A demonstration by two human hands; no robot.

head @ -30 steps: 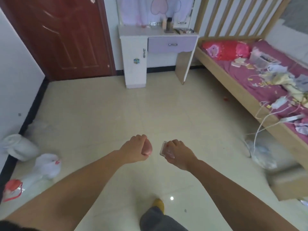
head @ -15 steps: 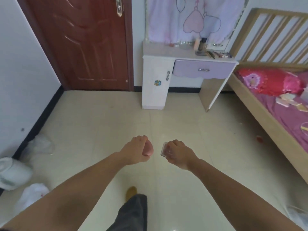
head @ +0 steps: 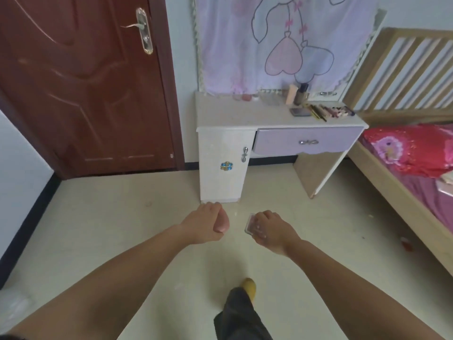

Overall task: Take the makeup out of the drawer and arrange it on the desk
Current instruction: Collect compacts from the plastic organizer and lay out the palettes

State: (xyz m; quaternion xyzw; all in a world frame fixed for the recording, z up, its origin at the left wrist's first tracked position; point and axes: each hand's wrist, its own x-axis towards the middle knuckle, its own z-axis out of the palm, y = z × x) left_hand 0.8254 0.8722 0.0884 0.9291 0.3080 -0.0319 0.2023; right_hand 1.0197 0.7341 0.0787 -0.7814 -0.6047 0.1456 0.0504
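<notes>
Low in the centre of the frame, the left hand [head: 203, 223] curled around a pink sponge [head: 222, 223], and the right hand [head: 270, 231] gripped a clear compact [head: 252, 225]. In the upper right, the worktop [head: 235, 116] carried bottles [head: 297, 94] and pencils [head: 328, 111] above its closed lilac drawer [head: 306, 142].

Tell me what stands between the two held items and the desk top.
Nothing visible does. The left hand holds a pink sponge, the right hand a clear case. Only bare floor lies before the desk, whose left side is free; makeup crowds its right.
</notes>
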